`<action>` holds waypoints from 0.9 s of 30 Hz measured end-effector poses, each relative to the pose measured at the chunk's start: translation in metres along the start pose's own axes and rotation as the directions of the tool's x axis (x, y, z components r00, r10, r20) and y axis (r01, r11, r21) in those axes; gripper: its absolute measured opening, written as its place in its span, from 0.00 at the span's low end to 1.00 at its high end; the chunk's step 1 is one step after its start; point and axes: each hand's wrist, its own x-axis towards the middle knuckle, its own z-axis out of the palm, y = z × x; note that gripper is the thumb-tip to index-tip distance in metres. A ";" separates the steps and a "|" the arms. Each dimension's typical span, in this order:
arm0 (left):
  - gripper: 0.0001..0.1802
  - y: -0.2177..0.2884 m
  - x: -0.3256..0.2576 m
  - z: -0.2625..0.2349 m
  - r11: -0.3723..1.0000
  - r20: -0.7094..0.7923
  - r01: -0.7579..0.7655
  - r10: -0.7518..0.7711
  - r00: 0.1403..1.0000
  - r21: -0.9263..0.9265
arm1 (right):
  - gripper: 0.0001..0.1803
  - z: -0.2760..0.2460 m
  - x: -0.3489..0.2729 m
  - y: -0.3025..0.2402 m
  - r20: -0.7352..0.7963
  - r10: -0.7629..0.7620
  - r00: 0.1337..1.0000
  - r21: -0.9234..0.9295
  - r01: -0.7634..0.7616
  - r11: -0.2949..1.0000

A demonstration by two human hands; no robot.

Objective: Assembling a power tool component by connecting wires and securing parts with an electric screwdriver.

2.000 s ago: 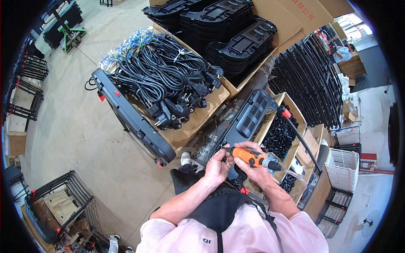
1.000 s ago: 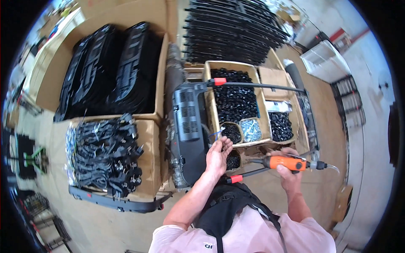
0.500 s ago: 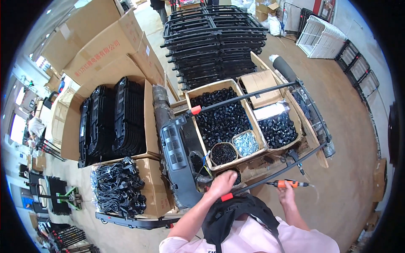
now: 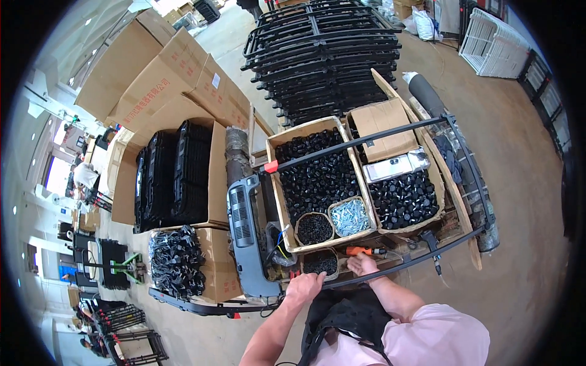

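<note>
A black tubular frame [image 4: 415,263] with a grey plastic panel [image 4: 243,213] at its left end lies across the work stand. My left hand [image 4: 304,287] is closed on the frame's near rail beside the panel; its fingers partly hide the rail. Just beyond this rail, an orange power screwdriver [image 4: 366,251] lies sideways. My right hand [image 4: 363,265] is directly below it, reaching over the rail, with fingers loosely spread and none wrapped over the tool. Between the hands and the big carton is a small tub of dark screws [image 4: 320,263].
A carton of black caps [image 4: 317,165] holds tubs of dark screws [image 4: 314,229] and silver screws [image 4: 350,218]. Right of it sits a box of black knobs [image 4: 403,198]. Boxes of black panels [image 4: 183,177] and cables [image 4: 177,259] stand left. Stacked black frames [image 4: 323,61] rise behind.
My right hand has carried the orange screwdriver leftward over the near rail and its grip has loosened. My left hand has moved from the screw tub down to the rail.
</note>
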 end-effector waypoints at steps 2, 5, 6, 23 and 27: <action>0.36 -0.001 -0.007 -0.002 0.999 -0.043 0.051 -0.050 0.998 0.012 | 0.20 -0.003 -0.026 0.000 0.121 0.261 0.958 -0.322 -0.211 0.923; 0.35 0.002 -0.005 -0.004 0.998 -0.033 0.069 -0.069 0.997 0.002 | 0.21 -0.030 -0.079 -0.026 0.220 0.461 0.860 -0.905 0.004 0.425; 0.34 0.003 -0.005 -0.007 0.998 -0.029 0.069 -0.069 0.997 0.001 | 0.21 -0.021 -0.126 -0.037 0.098 0.416 0.904 -0.944 -0.048 0.327; 0.11 0.026 -0.098 0.056 0.846 -0.689 -0.282 -0.131 0.713 -0.452 | 0.31 0.417 0.024 -0.263 0.885 -0.063 0.462 -0.277 0.410 -0.869; 0.31 0.019 -0.083 0.103 0.128 -0.095 -0.043 -0.428 0.899 -0.991 | 0.41 0.440 0.076 -0.289 0.590 0.008 0.807 -0.511 0.381 -0.770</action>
